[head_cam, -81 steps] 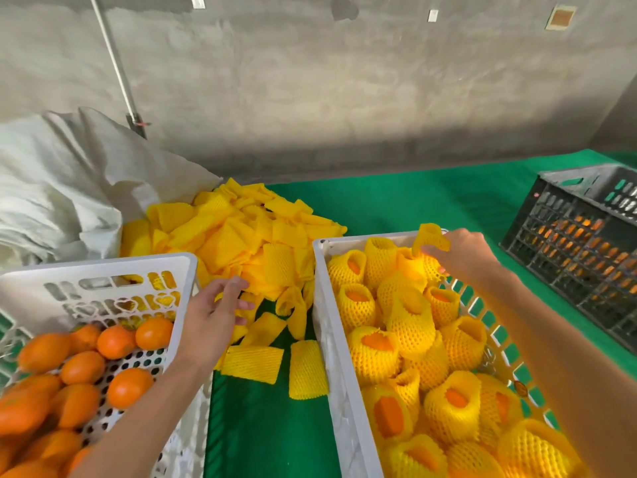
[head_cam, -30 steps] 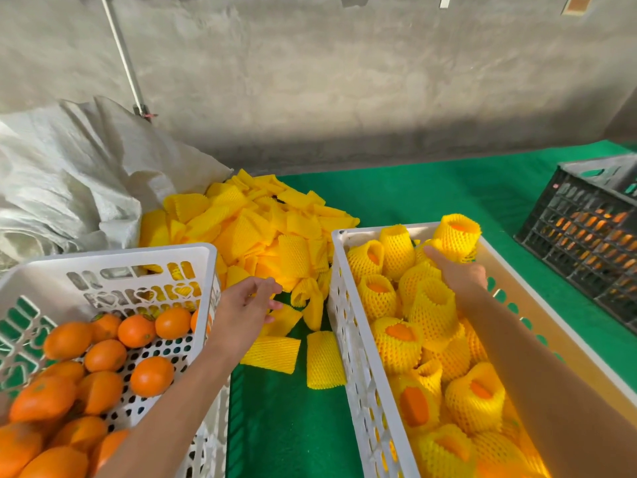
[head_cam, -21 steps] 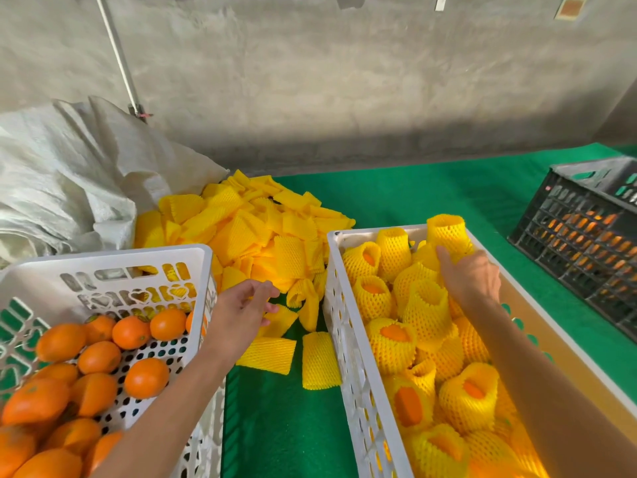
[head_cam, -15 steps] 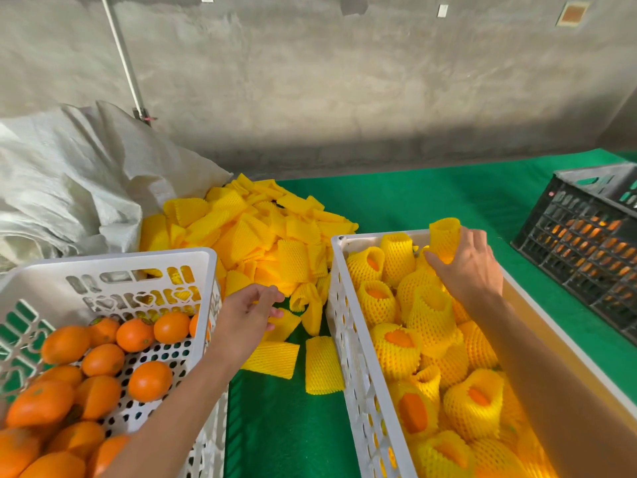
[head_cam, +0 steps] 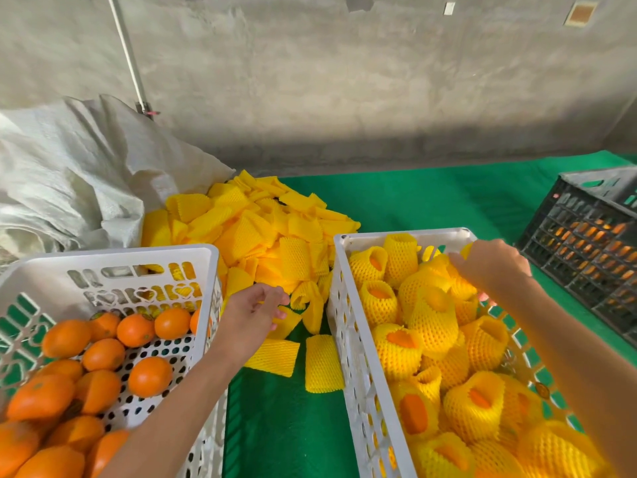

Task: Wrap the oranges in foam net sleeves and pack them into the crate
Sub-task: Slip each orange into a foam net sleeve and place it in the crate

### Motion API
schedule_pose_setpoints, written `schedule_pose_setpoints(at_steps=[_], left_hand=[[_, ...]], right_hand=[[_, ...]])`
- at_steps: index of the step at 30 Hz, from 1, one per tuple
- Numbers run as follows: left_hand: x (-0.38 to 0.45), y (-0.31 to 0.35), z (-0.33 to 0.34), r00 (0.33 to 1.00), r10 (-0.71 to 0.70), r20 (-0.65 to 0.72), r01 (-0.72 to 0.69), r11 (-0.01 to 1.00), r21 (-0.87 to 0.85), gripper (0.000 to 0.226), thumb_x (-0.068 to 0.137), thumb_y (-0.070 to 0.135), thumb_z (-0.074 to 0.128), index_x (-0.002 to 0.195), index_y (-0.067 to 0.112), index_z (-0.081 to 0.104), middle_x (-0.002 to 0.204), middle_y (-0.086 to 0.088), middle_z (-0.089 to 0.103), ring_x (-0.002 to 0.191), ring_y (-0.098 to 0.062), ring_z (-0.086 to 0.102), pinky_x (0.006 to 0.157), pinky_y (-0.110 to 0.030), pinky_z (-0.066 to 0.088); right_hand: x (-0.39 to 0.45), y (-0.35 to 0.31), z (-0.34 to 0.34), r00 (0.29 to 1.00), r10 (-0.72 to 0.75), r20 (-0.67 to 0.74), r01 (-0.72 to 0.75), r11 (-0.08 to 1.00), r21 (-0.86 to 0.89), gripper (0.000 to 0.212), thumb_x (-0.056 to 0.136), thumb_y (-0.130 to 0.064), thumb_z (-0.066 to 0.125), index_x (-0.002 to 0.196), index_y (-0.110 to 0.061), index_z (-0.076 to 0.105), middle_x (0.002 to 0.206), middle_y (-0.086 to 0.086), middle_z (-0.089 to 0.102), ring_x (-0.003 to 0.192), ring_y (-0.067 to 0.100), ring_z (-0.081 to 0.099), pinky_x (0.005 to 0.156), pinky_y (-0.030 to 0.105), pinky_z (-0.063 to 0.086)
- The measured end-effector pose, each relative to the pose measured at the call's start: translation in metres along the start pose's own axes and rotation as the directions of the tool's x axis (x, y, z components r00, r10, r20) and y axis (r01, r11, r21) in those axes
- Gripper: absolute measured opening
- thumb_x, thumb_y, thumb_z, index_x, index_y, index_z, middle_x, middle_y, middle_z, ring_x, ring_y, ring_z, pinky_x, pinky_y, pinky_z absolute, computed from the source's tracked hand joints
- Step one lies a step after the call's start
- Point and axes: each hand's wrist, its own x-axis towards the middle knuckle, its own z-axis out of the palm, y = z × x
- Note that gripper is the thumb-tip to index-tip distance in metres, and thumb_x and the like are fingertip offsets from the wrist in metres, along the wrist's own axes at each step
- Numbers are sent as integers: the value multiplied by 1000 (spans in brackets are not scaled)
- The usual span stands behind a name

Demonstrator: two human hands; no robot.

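My left hand (head_cam: 253, 313) hovers, fingers loosely curled and holding nothing, over loose yellow foam net sleeves (head_cam: 272, 357) lying on the green cloth between the two white crates. A big pile of sleeves (head_cam: 262, 232) lies just beyond it. The left white crate (head_cam: 113, 253) holds several bare oranges (head_cam: 103, 353). The right white crate (head_cam: 348, 339) is filled with sleeved oranges (head_cam: 431, 322). My right hand (head_cam: 493, 267) reaches into its far right corner, fingers curled down over a wrapped orange (head_cam: 460, 282) there.
A dark plastic crate (head_cam: 586, 243) with oranges inside stands at the right edge. A crumpled white sack (head_cam: 69, 174) lies at the back left. Green cloth (head_cam: 431, 201) covers the table, and a concrete wall with a pipe (head_cam: 127, 53) is behind.
My right hand has lowered the wrapped orange from above the crate's far rim down among the others in the corner. My left hand stayed over the loose sleeves, barely shifting.
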Motion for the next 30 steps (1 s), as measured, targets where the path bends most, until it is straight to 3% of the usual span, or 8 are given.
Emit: schedule_pose_setpoints(at_steps=[4, 7, 13, 16, 19, 23, 26, 30], left_hand=[[0, -3, -1, 1000, 1, 26, -1, 1000, 22, 26, 105, 24, 57, 90, 13, 75, 91, 7, 77, 76, -10, 72, 69, -32, 57], [1, -5, -2, 1000, 5, 28, -6, 1000, 26, 25, 105, 23, 58, 89, 14, 75, 91, 6, 77, 76, -11, 72, 67, -32, 57], [0, -6, -2, 999, 5, 43, -7, 999, 51, 26, 105, 24, 58, 87, 14, 75, 91, 5, 77, 77, -12, 73, 69, -34, 57], [-2, -5, -4, 999, 8, 52, -10, 999, 50, 28, 106, 26, 57, 88, 15, 75, 92, 4, 77, 78, -12, 73, 70, -33, 57], [-2, -4, -2, 999, -3, 46, 1, 999, 44, 26, 105, 25, 58, 89, 14, 75, 92, 4, 77, 78, -12, 72, 70, -32, 57], [-2, -2, -2, 999, -6, 51, 3, 998, 58, 26, 104, 24, 59, 89, 12, 75, 92, 5, 77, 80, -15, 73, 75, -38, 59], [-3, -1, -3, 999, -4, 44, 2, 998, 57, 25, 104, 23, 60, 87, 12, 75, 93, 9, 76, 80, -17, 73, 74, -38, 59], [-3, -2, -4, 999, -6, 46, 4, 999, 52, 25, 104, 23, 60, 89, 11, 75, 92, 7, 77, 80, -16, 73, 72, -35, 58]], right_hand=[[-10, -13, 10, 996, -61, 71, 59, 998, 32, 25, 102, -13, 47, 112, 0, 66, 109, 20, 70, 96, 37, 72, 84, 40, 61], [-7, -7, 13, 992, -102, 69, 93, 989, 117, 26, 103, -13, 46, 110, 4, 65, 84, 13, 71, 72, 24, 72, 62, 32, 57], [-8, 8, 46, 995, -93, 40, 48, 783, 621, 86, 98, -13, 59, 162, -29, 4, 109, 27, 65, 93, 45, 67, 78, 56, 58], [10, 8, 36, 993, -120, 22, 99, 897, 432, 76, 94, -16, 59, 158, -22, 19, 93, 21, 71, 75, 34, 73, 73, 49, 62], [22, 7, 4, 983, -178, 46, 180, 982, -50, 63, 88, -42, 69, 141, -17, 46, 109, 15, 68, 95, 34, 70, 82, 42, 60], [25, 9, -6, 890, -446, -92, 319, 756, -572, 87, 78, -61, 76, 146, -21, 38, 142, 11, 43, 127, 28, 50, 96, 39, 48], [28, 7, 6, 680, -731, -54, 569, 573, -589, 84, 80, -44, 77, 152, -21, 41, 150, 9, 46, 138, 29, 44, 115, 42, 34], [29, -9, 33, 680, -732, 53, 605, 518, -605, 63, 93, -28, 55, 153, -21, 37, 156, 8, 41, 143, 29, 38, 120, 42, 24]])
